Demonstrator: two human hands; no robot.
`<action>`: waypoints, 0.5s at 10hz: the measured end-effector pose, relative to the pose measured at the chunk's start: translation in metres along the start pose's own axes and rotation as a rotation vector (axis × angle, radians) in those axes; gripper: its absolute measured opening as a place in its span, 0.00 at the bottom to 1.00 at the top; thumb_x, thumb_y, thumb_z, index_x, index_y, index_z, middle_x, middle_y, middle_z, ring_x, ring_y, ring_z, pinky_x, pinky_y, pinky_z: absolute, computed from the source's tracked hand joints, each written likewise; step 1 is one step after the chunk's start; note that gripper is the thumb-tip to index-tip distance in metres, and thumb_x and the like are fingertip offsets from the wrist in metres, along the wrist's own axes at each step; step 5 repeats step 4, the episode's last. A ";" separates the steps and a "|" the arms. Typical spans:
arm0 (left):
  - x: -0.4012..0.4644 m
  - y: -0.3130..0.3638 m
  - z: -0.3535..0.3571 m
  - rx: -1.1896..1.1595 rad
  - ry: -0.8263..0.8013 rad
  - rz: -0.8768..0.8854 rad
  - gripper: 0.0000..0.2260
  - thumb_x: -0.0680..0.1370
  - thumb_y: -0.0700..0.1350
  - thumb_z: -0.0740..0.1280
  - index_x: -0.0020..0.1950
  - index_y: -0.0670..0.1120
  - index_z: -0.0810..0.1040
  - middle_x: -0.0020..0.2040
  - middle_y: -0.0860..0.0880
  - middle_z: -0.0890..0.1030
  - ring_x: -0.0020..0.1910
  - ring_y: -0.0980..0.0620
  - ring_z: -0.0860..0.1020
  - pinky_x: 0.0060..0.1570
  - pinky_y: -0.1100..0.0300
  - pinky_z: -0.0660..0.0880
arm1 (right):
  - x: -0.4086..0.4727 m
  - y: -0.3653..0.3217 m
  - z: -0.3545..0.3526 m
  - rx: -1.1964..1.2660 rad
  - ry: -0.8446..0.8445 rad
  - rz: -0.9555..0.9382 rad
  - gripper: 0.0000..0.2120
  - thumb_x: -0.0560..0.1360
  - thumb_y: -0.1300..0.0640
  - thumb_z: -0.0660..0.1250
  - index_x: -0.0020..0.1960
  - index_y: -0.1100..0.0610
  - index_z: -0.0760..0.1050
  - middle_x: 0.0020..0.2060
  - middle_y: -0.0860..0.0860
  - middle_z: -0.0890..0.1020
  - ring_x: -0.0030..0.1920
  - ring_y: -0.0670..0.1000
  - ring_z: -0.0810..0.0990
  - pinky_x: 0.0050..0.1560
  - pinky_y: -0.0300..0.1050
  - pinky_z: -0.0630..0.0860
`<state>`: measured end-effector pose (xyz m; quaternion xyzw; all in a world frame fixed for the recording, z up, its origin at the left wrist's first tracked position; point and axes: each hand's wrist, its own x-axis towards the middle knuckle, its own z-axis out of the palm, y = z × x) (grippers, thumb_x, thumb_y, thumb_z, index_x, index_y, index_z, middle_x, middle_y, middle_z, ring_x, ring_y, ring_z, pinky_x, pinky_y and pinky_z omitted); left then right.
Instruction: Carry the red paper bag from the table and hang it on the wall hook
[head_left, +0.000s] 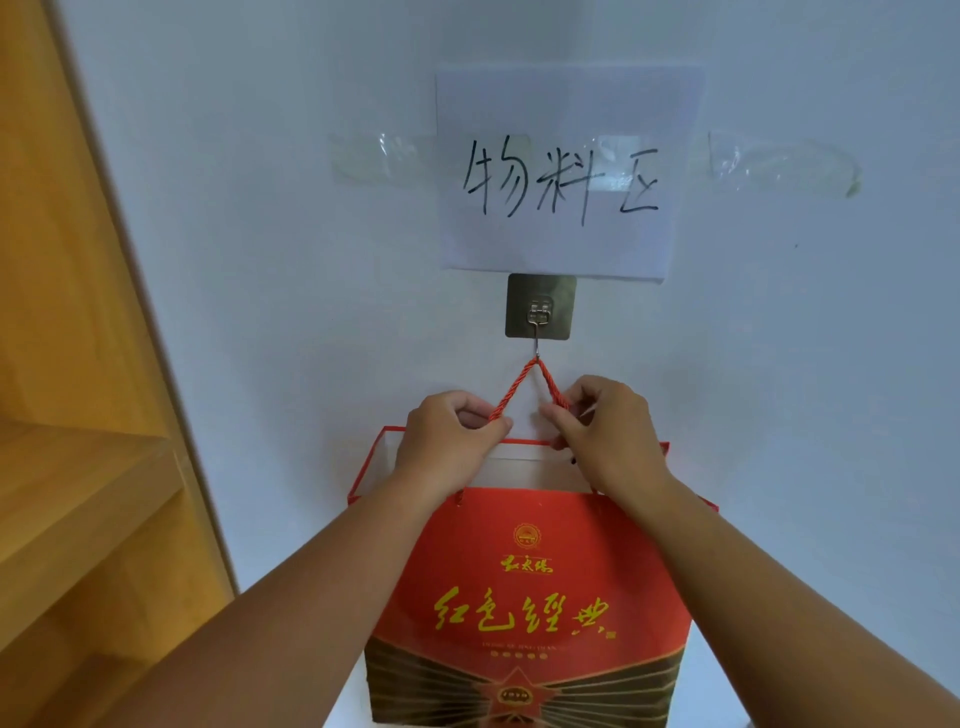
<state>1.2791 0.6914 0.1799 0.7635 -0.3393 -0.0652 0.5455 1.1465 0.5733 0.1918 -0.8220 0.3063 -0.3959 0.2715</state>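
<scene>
Against the white wall (260, 260), the red paper bag (524, 587) hangs below the metal wall hook (538, 332), its red rope handle (535, 374) looped over the hook's tip and drawn up into a peak at 12 o'clock from the bag's open mouth. Both hands are pinched on that handle, the left hand (449, 431) on the strand at 7 o'clock from the hook and the right hand (608, 431) on the strand at 5 o'clock. At 12 o'clock from the hook is a taped paper sign (561, 176) with 3 handwritten characters, and wooden shelving (78, 415) stands at 9 o'clock.
</scene>
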 end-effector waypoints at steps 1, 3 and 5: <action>-0.009 -0.001 -0.004 0.102 0.004 0.090 0.07 0.75 0.51 0.75 0.50 0.50 0.85 0.42 0.56 0.84 0.40 0.60 0.81 0.41 0.61 0.78 | -0.004 0.003 0.003 0.003 0.009 -0.001 0.13 0.77 0.53 0.75 0.37 0.58 0.77 0.30 0.54 0.85 0.31 0.53 0.85 0.40 0.59 0.84; -0.022 -0.001 -0.006 0.242 -0.005 0.236 0.15 0.77 0.53 0.73 0.61 0.49 0.82 0.56 0.52 0.84 0.51 0.55 0.82 0.48 0.61 0.80 | -0.013 0.003 0.005 -0.040 0.002 -0.034 0.09 0.76 0.55 0.74 0.40 0.56 0.79 0.34 0.54 0.84 0.36 0.57 0.83 0.42 0.61 0.83; -0.028 0.001 -0.013 0.266 0.055 0.292 0.20 0.76 0.60 0.72 0.62 0.50 0.82 0.57 0.53 0.84 0.52 0.55 0.83 0.50 0.58 0.81 | -0.020 -0.003 -0.006 0.004 -0.049 -0.071 0.05 0.76 0.53 0.75 0.49 0.53 0.82 0.42 0.50 0.86 0.43 0.52 0.85 0.51 0.56 0.83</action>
